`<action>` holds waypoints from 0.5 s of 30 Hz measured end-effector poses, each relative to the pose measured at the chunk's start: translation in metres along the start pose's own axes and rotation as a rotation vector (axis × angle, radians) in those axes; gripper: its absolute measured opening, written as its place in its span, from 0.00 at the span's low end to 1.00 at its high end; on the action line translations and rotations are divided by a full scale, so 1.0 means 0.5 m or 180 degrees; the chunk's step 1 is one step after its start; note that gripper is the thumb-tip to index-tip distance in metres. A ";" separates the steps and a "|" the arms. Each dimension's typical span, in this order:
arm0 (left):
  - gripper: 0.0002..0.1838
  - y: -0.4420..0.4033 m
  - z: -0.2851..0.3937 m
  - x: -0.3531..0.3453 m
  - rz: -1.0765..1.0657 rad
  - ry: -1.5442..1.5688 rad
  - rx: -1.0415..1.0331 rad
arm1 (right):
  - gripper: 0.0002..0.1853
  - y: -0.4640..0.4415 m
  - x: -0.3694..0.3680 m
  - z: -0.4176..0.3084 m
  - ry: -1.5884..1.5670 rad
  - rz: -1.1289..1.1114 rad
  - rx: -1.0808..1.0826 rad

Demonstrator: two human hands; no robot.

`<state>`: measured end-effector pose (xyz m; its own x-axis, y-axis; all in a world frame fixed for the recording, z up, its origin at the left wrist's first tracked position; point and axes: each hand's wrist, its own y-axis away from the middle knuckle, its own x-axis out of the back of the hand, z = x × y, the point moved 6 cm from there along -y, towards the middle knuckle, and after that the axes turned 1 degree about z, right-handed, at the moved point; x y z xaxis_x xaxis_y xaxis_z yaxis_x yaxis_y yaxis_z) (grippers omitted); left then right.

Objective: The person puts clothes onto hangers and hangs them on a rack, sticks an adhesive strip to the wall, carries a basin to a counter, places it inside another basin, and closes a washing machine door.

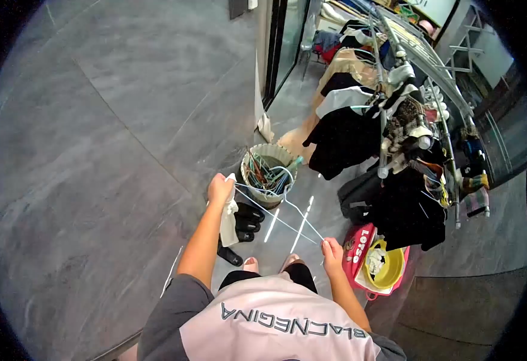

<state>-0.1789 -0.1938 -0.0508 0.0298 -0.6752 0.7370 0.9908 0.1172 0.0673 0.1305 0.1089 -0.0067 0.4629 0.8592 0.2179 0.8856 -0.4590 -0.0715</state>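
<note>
My left hand (220, 190) is closed on a white cloth (228, 221) that hangs down from it, beside one end of a light-blue hanger. The thin hanger (275, 217) stretches between my two hands, its hook end near the bucket. My right hand (332, 249) pinches the hanger's other end. Just beyond, a pale bucket (245, 174) on the floor holds several hangers (268, 174) in mixed colours. Black shoes (248, 222) lie on the floor below my left hand.
A metal drying rack (450, 87) with hanging clothes stands at the right; a black garment (348, 138) hangs nearest. A yellow basin (397, 268) with white cloth sits on a pink box (355, 249). A glass door (286, 45) is at the top.
</note>
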 end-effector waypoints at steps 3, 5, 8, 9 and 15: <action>0.15 0.046 0.091 0.057 0.0181 0.0086 -0.0308 | 0.07 0.007 0.026 -0.042 0.0186 -0.0041 0.0183; 0.13 0.058 0.136 0.072 0.0393 -0.0047 -0.0458 | 0.07 -0.004 0.041 -0.065 0.0098 -0.0099 0.0284; 0.13 0.111 0.219 0.125 0.0500 -0.0049 -0.0506 | 0.07 -0.010 0.095 -0.097 0.0122 -0.0237 0.0492; 0.13 0.122 0.237 0.129 0.0638 0.0032 -0.0638 | 0.07 -0.009 0.116 -0.113 0.0123 -0.0223 0.0525; 0.12 0.257 0.410 0.126 0.0769 0.0204 -0.0989 | 0.08 0.023 0.146 -0.206 0.0350 0.0148 0.1018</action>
<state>-0.0769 -0.0718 0.1421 0.2654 -0.7004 0.6626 0.9467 0.0591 -0.3167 0.1705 0.1429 0.1088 0.5115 0.8015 0.3098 0.8389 -0.3879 -0.3817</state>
